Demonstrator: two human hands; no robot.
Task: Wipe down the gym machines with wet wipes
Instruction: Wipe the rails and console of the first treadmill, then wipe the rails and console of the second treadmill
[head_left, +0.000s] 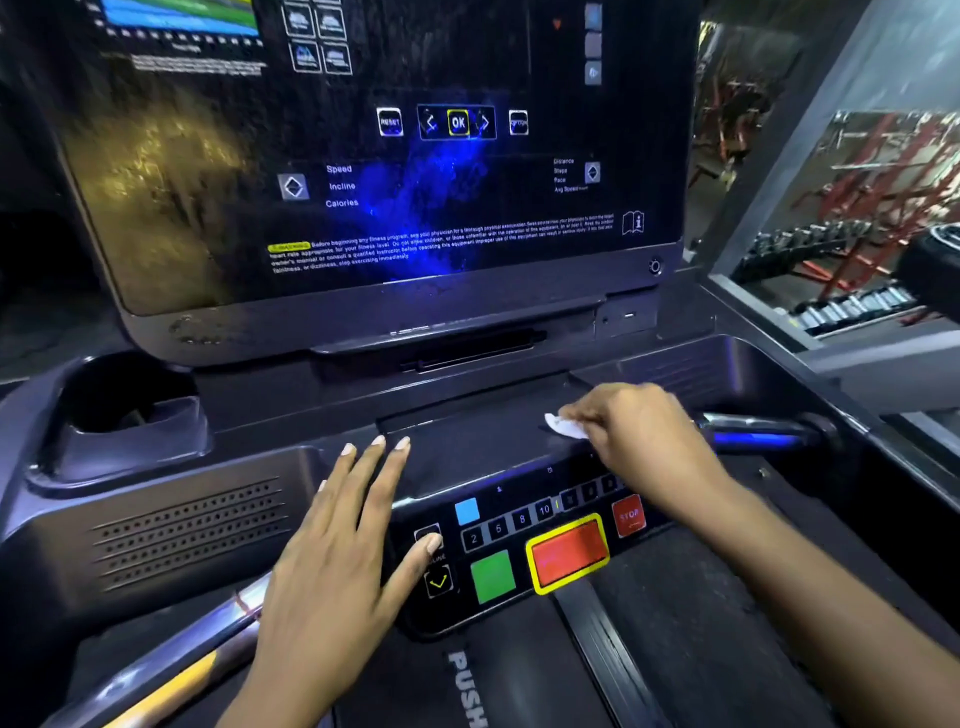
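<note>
At the far left of the treadmill console, a cup holder sits above a perforated speaker grille. Our left hand lies flat just right of the grille. Its grip is fully open and holds nothing, with the fingers straight on the dark ledge and the thumb touching the edge of the button panel. Above, the lit screen carries the words Speed, Incline and Calories. On the panel, a green button sits just left of a yellow-rimmed red button. Further right, our right hand has its grip pinched round a crumpled white wet wipe, held against the ledge below the screen. At the far right, dumbbells line a rack.
</note>
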